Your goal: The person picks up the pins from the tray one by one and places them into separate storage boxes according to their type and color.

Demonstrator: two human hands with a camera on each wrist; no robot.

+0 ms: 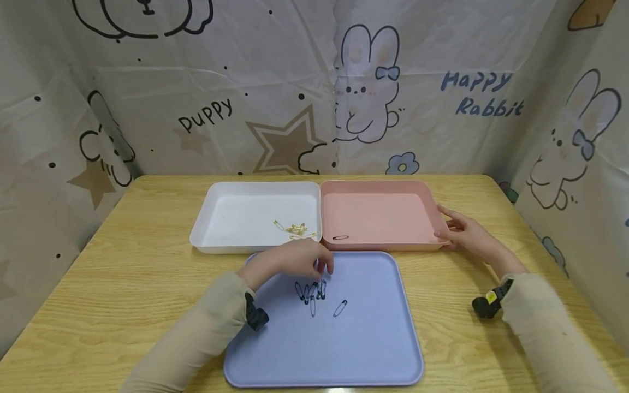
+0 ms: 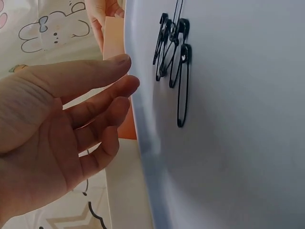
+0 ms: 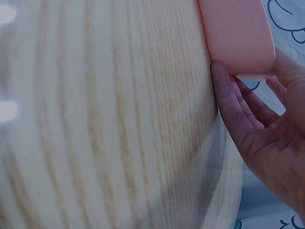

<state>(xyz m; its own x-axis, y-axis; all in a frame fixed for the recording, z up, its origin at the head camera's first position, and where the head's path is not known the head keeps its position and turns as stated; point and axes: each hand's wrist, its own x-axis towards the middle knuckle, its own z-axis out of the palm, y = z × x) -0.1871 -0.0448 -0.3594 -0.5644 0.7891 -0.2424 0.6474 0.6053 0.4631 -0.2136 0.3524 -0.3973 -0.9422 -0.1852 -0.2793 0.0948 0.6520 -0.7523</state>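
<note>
My left hand (image 1: 300,259) hovers over the far edge of the blue tray (image 1: 363,349). Its fingers are loosely bent, and the left wrist view shows nothing between thumb and fingertips. Several black safety pins (image 2: 183,86) lie just beside it on that tray, most in a cluster, with one black safety pin (image 1: 340,308) apart to the right. At the right end of the pink tray (image 1: 378,210), my right hand (image 1: 469,237) holds the rim (image 3: 245,71) between thumb and fingers. A single black safety pin (image 1: 340,237) lies inside the pink tray, near its front wall.
Left of the pink tray and against it stands a white tray (image 1: 245,213) with several gold safety pins (image 1: 297,229) in its front right corner. All trays rest on a wooden table (image 1: 147,262). A printed curtain (image 1: 275,87) hangs behind and at both sides.
</note>
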